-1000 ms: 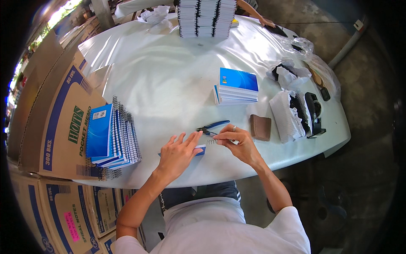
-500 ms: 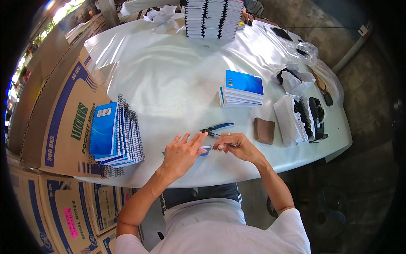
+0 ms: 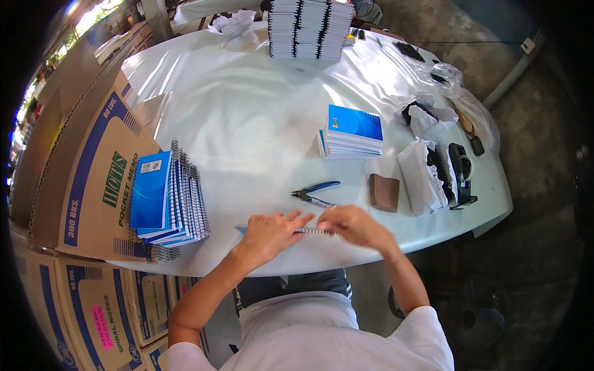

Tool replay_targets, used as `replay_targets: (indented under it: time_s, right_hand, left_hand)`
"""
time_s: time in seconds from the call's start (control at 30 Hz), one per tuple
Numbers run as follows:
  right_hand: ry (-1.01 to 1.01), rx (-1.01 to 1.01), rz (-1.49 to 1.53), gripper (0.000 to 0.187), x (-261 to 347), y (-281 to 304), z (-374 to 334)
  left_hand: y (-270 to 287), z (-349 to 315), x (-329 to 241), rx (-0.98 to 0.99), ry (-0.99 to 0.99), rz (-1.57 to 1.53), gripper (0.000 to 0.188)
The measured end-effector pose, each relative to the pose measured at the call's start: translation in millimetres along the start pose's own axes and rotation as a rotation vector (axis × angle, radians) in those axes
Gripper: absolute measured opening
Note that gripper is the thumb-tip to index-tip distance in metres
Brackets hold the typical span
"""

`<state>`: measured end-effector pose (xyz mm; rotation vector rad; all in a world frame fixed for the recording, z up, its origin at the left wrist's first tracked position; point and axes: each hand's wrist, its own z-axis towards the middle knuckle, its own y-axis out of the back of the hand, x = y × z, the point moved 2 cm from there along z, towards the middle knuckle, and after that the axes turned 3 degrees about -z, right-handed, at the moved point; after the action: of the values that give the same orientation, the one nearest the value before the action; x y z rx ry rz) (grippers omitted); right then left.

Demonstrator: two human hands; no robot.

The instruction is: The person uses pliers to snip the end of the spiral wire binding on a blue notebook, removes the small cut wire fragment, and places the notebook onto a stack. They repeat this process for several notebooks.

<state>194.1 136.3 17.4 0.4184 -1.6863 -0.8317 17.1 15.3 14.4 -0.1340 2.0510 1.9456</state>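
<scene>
My left hand [image 3: 267, 238] lies over a small blue notepad [image 3: 241, 229] near the table's front edge, fingers stretched out and spread. Most of the notepad is hidden beneath that hand. From its right end sticks out a dark spiral binding wire [image 3: 317, 231]. My right hand [image 3: 359, 227] has its fingers closed around the free end of this wire; they are slightly blurred. Just beyond both hands lie blue-handled cutting pliers [image 3: 312, 190], touched by neither.
Left stand spiral-bound blue notepads [image 3: 148, 195] beside a big open carton [image 3: 93, 185]. A stack of blue pads [image 3: 354, 127], a brown block [image 3: 384, 193] and a paper-wrapped bundle [image 3: 424, 176] are at right. Tall bound stacks [image 3: 309, 31] rise at the far edge.
My right hand has moved slightly right and more of the spiral wire shows between the hands. The left hand's fingers have come lower. Another person's hand at the far edge is gone from sight.
</scene>
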Motion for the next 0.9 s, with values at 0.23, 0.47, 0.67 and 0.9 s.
replay_targets:
  time_s: [0.23, 0.47, 0.67, 0.9]
  right_hand:
    - [-0.316, -0.139, -0.384, 0.064, -93.5, 80.8, -64.8]
    - [0.056, 0.24, 0.346, 0.055, -10.9, 32.3, 27.8]
    - [0.104, 0.272, 0.476, 0.056, -12.0, 26.1, 49.4]
    - [0.132, 0.202, 0.558, 0.068, -11.8, 18.8, 56.9]
  left_hand:
    - [-8.9, -5.0, 2.7, -0.121, -0.218, 0.025, 0.061]
    - [11.0, -16.0, 19.8, -0.219, 0.12, -0.016, 0.098]
    - [0.7, -24.5, 37.2, -0.305, 0.086, 0.004, 0.095]
    - [4.6, -24.5, 40.5, -0.286, 0.173, 0.013, 0.087]
